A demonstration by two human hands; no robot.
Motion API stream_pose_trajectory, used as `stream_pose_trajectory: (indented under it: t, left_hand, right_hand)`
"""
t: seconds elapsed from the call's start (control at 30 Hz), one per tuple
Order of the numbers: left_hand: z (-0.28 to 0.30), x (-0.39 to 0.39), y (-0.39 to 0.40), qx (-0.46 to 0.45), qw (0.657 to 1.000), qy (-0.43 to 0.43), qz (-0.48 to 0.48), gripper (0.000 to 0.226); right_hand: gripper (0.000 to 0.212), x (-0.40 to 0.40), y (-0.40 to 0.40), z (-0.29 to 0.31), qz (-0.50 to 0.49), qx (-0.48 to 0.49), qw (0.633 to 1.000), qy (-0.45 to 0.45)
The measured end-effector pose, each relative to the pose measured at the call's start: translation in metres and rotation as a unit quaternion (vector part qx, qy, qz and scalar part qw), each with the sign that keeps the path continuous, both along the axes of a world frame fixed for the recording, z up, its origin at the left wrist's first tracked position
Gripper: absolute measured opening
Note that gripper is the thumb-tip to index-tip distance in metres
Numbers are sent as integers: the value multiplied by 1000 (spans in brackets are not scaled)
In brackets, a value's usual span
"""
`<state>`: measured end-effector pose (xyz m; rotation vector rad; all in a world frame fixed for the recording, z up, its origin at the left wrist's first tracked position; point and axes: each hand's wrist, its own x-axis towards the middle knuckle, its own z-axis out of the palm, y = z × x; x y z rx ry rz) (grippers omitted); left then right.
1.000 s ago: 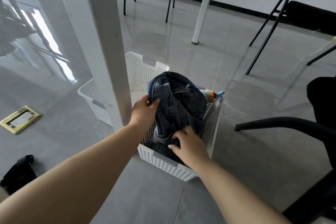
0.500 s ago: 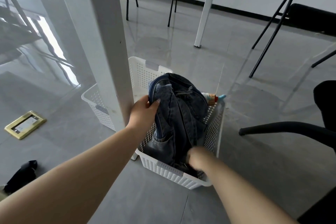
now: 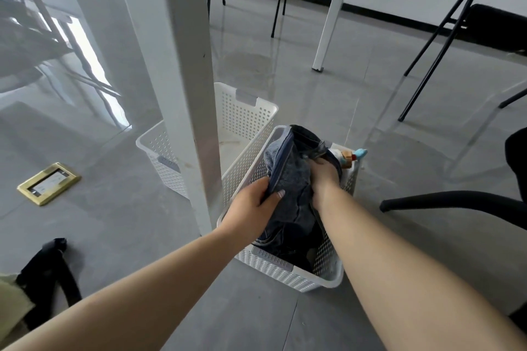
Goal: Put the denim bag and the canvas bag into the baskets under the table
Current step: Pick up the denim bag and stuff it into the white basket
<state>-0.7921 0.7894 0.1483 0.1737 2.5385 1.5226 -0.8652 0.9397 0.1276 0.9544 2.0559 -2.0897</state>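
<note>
Denim bag [image 3: 288, 179] seemingly gripped between both hands' fingers [image 3: 263, 196]

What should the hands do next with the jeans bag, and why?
Probably push it down. The denim bag sits in the nearer white basket, but its top still pokes above the rim. The left hand pinches its edge and the right hand presses on top.
</note>
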Motion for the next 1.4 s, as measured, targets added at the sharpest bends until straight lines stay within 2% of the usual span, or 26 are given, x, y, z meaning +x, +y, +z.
stream_pose_trajectory:
  t: [0.1,0.17,0.27,0.3,0.4,0.53,0.6,0.63,0.73,0.8,0.9,1.03,1.13,1.23,1.3,1.4]
  left_hand:
    - [1,-1,0,11,1000,1,11,18]
    - [1,-1,2,23,1000,-3,20,7]
    - [-3,0,3,0,999,36,-5,17]
    - [-5,0,4,-25,998,61,-24,18]
    - [-15,7,14,-109,987,85,-85,19]
    - [-27,19,29,-96,992,41,-74,14]
    - [-29,22,33,-90,992,53,-76,11]
    - [-28,22,34,-83,992,59,-77,12]
    - [-13,18,40,-38,993,91,-70,27]
    - [-4,14,45,-22,989,121,-78,35]
    - [-10,16,46,-66,978,116,-162,35]
    - [-38,32,47,-154,951,43,-266,37]
    - [-49,40,50,-162,943,63,-282,39]
    - [-62,45,44,-211,937,79,-265,47]
    - [-70,45,35,-239,936,61,-251,54]
    - [-77,45,27,-288,920,66,-258,46]
  right_hand:
    - [22,5,-11,41,-63,28,992,101]
    - [21,9,-7,81,-129,27,970,203]
    - [18,34,15,109,-224,-123,912,322]
    - [16,43,22,105,-239,-152,907,311]
    - [26,50,36,68,-274,-130,940,159]
    - [61,64,30,46,-158,-44,985,43]
    - [75,66,35,41,-113,-38,993,-3]
    - [75,62,38,41,-108,-47,993,-15]
    - [41,49,47,57,-149,-113,980,60]
    - [29,49,55,65,-178,-176,960,125]
    - [44,70,66,40,-228,-196,941,158]
    - [58,113,72,-6,-293,-142,941,90]
    - [49,119,79,-4,-319,-119,935,98]
    - [39,110,87,20,-312,-137,927,157]
    - [41,104,90,35,-305,-149,920,194]
    - [38,111,89,31,-313,-101,921,208]
